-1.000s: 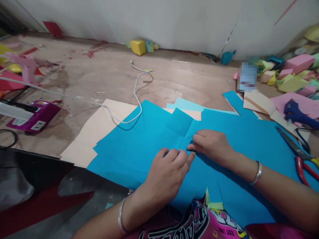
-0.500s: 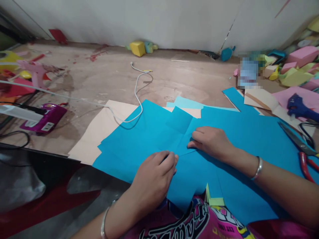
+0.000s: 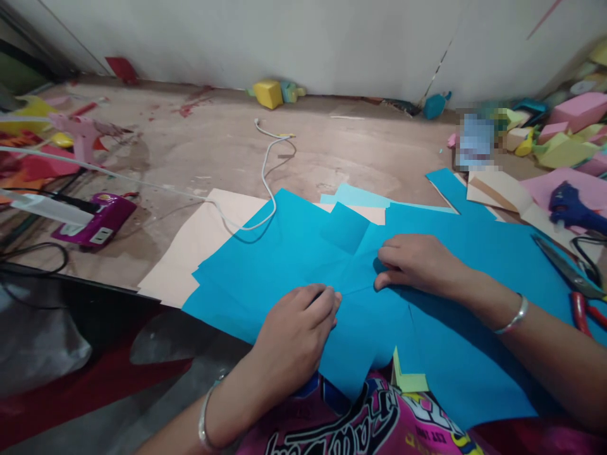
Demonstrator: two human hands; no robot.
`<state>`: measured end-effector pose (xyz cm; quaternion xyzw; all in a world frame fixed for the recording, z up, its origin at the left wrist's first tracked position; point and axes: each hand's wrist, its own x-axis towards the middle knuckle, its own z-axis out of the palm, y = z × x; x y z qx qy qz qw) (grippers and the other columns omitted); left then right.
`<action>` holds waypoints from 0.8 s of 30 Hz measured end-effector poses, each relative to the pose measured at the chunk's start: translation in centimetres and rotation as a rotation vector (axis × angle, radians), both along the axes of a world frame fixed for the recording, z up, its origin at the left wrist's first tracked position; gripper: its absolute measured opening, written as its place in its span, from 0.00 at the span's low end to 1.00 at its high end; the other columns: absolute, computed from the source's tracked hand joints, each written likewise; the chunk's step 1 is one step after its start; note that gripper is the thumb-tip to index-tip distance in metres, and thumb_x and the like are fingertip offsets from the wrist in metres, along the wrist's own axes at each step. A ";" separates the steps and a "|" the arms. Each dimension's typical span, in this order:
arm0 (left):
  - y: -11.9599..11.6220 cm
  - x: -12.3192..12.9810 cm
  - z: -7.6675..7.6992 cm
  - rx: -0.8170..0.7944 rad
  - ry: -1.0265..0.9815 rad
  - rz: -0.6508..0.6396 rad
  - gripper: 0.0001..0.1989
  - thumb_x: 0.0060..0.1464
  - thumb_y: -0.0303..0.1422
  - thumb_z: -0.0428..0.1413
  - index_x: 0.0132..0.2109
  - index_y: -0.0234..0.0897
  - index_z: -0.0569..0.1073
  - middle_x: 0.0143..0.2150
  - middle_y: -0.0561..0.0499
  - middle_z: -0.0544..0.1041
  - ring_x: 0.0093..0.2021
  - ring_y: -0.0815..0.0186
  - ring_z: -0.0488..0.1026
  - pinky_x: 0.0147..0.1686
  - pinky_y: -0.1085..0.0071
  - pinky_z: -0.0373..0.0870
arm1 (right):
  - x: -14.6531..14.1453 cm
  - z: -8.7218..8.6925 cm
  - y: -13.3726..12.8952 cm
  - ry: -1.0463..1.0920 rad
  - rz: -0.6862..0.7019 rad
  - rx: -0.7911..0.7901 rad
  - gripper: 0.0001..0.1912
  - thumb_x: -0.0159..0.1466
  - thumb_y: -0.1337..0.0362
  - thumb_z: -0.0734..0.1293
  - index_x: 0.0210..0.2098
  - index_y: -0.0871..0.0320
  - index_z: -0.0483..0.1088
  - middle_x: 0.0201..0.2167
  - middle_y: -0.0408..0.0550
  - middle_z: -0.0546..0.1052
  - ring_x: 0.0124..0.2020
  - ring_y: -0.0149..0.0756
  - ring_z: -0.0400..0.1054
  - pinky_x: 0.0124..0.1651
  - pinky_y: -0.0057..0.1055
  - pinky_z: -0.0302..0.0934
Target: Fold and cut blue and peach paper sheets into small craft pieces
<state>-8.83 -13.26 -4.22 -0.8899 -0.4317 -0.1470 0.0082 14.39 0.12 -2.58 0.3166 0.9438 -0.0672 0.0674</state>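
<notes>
Blue paper (image 3: 241, 272) lies under both hands in at least two smooth, matte, overlapping sheets with straight edges, stepped corners and thin crease lines; the overlap hides the exact count. At the near edge, one small pale-green folded paper (image 3: 411, 383) sits against it. The left hand (image 3: 296, 335) rests on the near part, fingers curled in to the thumb; whether they pinch a layer, I cannot tell. The right hand (image 3: 420, 265) lies just beyond, to the right, fingers bent and thumb slightly apart, touching the surface; its grip is also unclear. Two shiny metallic bangles, one per wrist, circle the arms.

To the right is one pair of scissors (image 3: 571, 272), metal-bladed and red-handled. Peach paper (image 3: 190, 243) shows from underneath at left, beside one glossy purple power strip (image 3: 110, 218). Farther off are two glue guns, one blue (image 3: 576, 208) at right and one pink (image 3: 81, 136) at left, and one thin white cable (image 3: 263, 170). One boxy yellow block (image 3: 269, 94) stands by the wall.
</notes>
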 end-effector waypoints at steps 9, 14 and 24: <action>-0.3 -0.1 -0.5 0.023 -0.020 0.040 0.14 0.65 0.28 0.48 0.53 0.29 0.73 0.48 0.43 0.78 0.47 0.54 0.73 0.40 0.58 0.75 | 4.3 1.4 2.6 0.106 0.039 -0.214 0.14 0.64 0.52 0.68 0.31 0.56 0.68 0.32 0.47 0.73 0.33 0.37 0.65 0.31 0.29 0.51; 0.3 0.5 -0.4 0.016 -0.034 0.161 0.12 0.65 0.31 0.50 0.51 0.30 0.73 0.50 0.40 0.76 0.52 0.52 0.72 0.49 0.55 0.74 | 5.9 1.5 3.3 0.249 0.037 -0.057 0.20 0.69 0.62 0.56 0.57 0.55 0.67 0.47 0.57 0.73 0.44 0.45 0.67 0.39 0.36 0.60; 3.8 -0.3 0.5 -0.079 -0.037 0.315 0.12 0.65 0.36 0.51 0.42 0.31 0.73 0.49 0.37 0.75 0.55 0.50 0.71 0.51 0.52 0.73 | 5.1 0.4 2.3 0.391 0.304 0.100 0.13 0.70 0.67 0.58 0.44 0.55 0.75 0.53 0.57 0.70 0.48 0.44 0.66 0.43 0.38 0.62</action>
